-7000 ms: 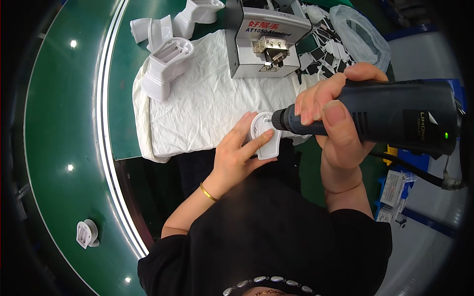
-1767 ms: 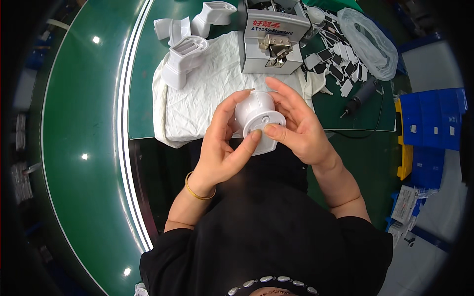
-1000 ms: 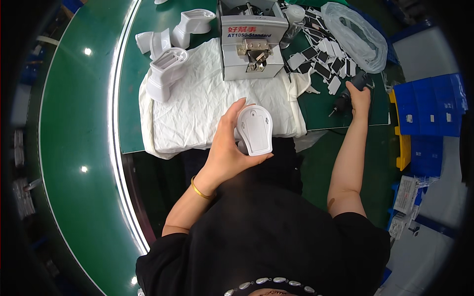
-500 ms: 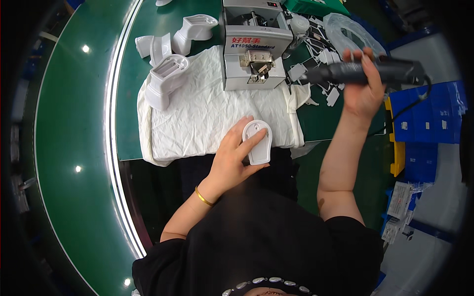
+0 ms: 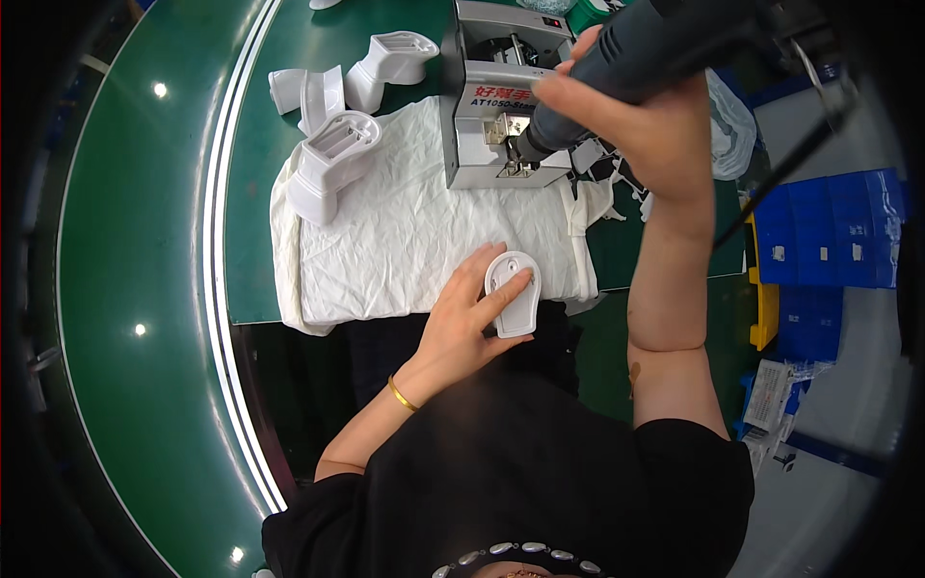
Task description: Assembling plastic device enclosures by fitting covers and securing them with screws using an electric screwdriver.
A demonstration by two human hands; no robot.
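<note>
White parts: three clustered, nearest one on cloth
Cloth: white, wrinkled, on green table
Left hand: gripping white piece, flat recessed face up, thumb across it
Piece location: at cloth's near edge, in front of machine
Driver: slanted, tip at machine's front fitting; contact can't tell
Right hand: wrapped around driver
Bag: clear, partly behind right hand
Bins: blue, far right
</note>
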